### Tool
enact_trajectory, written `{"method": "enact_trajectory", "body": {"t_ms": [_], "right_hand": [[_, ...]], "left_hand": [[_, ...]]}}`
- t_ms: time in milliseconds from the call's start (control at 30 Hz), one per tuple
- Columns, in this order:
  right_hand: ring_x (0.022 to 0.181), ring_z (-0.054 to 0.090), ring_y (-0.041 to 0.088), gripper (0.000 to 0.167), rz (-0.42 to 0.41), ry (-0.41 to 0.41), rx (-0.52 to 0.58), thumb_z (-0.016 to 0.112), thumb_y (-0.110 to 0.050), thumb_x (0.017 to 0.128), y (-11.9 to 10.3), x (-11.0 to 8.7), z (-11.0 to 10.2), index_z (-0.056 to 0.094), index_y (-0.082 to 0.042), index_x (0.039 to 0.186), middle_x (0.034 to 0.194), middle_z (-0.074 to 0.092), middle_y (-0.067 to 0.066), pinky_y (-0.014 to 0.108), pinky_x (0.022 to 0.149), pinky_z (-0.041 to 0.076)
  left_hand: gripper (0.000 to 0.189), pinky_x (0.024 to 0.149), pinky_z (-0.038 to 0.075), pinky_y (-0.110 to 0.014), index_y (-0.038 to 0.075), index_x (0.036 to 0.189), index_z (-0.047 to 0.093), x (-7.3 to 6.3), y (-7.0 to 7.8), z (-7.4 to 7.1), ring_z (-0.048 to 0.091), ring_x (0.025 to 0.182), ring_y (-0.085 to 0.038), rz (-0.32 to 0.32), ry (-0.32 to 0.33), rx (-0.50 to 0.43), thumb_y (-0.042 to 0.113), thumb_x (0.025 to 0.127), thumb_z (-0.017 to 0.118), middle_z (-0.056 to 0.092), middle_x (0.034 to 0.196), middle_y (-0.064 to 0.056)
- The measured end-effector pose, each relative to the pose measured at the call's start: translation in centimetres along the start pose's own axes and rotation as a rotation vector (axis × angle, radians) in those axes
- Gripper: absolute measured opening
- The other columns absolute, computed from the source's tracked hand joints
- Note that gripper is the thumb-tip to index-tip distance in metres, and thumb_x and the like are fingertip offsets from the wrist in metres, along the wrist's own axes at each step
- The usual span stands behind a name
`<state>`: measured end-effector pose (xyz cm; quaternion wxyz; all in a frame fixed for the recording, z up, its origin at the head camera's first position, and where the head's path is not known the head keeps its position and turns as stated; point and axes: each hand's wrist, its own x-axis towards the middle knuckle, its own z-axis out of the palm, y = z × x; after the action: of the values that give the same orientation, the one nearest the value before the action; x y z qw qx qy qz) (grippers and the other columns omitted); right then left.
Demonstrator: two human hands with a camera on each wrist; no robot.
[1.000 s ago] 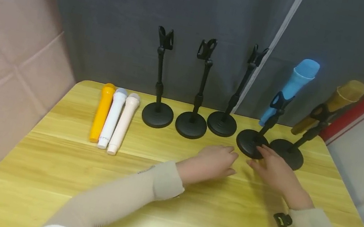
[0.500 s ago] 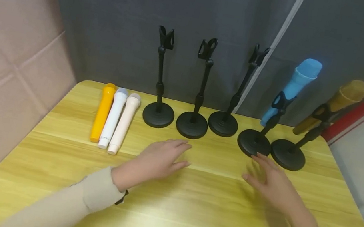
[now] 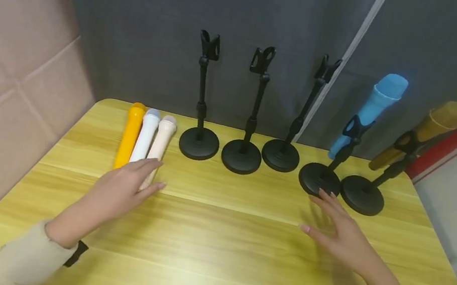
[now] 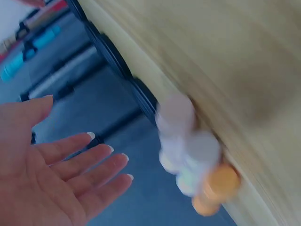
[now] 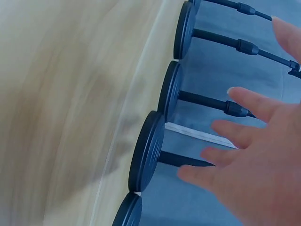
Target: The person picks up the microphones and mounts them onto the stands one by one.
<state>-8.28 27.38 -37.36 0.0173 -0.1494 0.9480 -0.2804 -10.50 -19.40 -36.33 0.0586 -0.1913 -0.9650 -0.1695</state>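
Observation:
Three microphones lie side by side at the table's left: an orange microphone (image 3: 130,135), a white microphone (image 3: 146,136) and a pale pink microphone (image 3: 162,138). My left hand (image 3: 119,189) hovers over their near ends with fingers extended, hiding part of them. In the left wrist view its palm (image 4: 51,188) holds nothing. My right hand (image 3: 346,240), fingers spread and holding nothing, is just in front of the stand (image 3: 318,178) that bears a blue microphone (image 3: 370,106). Beside it another stand (image 3: 363,194) carries a gold microphone (image 3: 433,125).
Three black stands with bare clips line the back: a left stand (image 3: 199,143), a middle stand (image 3: 242,156) and a third stand (image 3: 281,155). Behind them hangs a dark grey curtain (image 3: 160,34). A pinkish padded wall (image 3: 6,73) borders the wooden table (image 3: 207,261).
My left hand has swept left from near the right hand to the three lying microphones. My right hand has drawn back slightly from the blue microphone's stand, its fingers spreading.

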Motion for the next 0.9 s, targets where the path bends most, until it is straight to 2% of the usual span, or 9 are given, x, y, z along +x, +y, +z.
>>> {"method": "enact_trajectory", "body": {"t_ms": [200,333,467,633,767,900], "right_hand": [[0.152,0.02,0.05,0.066,-0.001,0.042,0.033,0.071,-0.036,0.095,-0.3,0.6,-0.3,0.047,-0.01,0.151,0.165,0.03,0.019,0.077,0.108,0.027],[0.153,0.021,0.047,0.066,0.0,0.038,0.053,0.069,-0.036,0.096,-0.6,1.2,-0.4,0.044,-0.012,0.153,0.166,0.029,0.016,0.075,0.11,0.027],[0.156,0.017,0.044,0.068,-0.021,0.027,0.056,0.069,-0.035,0.096,-1.2,2.1,-0.7,0.041,-0.015,0.155,0.167,0.027,0.013,0.076,0.11,0.026],[0.156,0.017,0.042,0.072,-0.019,0.002,0.021,0.067,-0.039,0.097,-2.1,3.4,-1.2,0.035,-0.018,0.158,0.169,0.023,0.011,0.075,0.111,0.026],[0.153,0.022,0.045,0.077,0.004,-0.011,-0.018,0.065,-0.044,0.097,-2.7,4.6,-1.7,0.031,-0.014,0.159,0.169,0.021,0.014,0.073,0.113,0.027],[0.153,0.023,0.046,0.086,0.04,-0.008,-0.04,0.064,-0.05,0.096,-3.1,6.1,-2.1,0.023,-0.014,0.162,0.169,0.02,0.017,0.071,0.115,0.026]], "left_hand": [[0.058,0.097,0.048,-0.065,-0.003,0.144,0.049,0.0,-2.9,-1.8,0.057,0.125,-0.049,-0.17,-0.012,-0.02,0.037,0.103,0.057,0.055,0.142,-0.029],[0.065,0.101,0.044,-0.068,-0.007,0.147,0.043,0.4,-4.7,-2.3,0.05,0.129,-0.054,-0.279,-0.025,-0.033,0.04,0.104,0.054,0.049,0.145,-0.034],[0.076,0.103,0.041,-0.07,-0.01,0.151,0.034,0.7,-6.7,-2.5,0.044,0.132,-0.057,-0.371,-0.065,-0.058,0.048,0.104,0.049,0.043,0.149,-0.037],[0.088,0.104,0.038,-0.071,-0.014,0.152,0.026,1.3,-9.0,-2.5,0.04,0.133,-0.06,-0.434,-0.141,-0.105,0.058,0.103,0.04,0.039,0.149,-0.04],[0.092,0.106,0.038,-0.07,-0.014,0.153,0.024,2.2,-10.2,-2.4,0.04,0.134,-0.059,-0.477,-0.178,-0.129,0.061,0.103,0.038,0.037,0.15,-0.04],[0.095,0.105,0.037,-0.072,-0.014,0.153,0.023,2.9,-11.4,-2.4,0.037,0.134,-0.06,-0.54,-0.209,-0.091,0.066,0.101,0.033,0.035,0.151,-0.041]]}}
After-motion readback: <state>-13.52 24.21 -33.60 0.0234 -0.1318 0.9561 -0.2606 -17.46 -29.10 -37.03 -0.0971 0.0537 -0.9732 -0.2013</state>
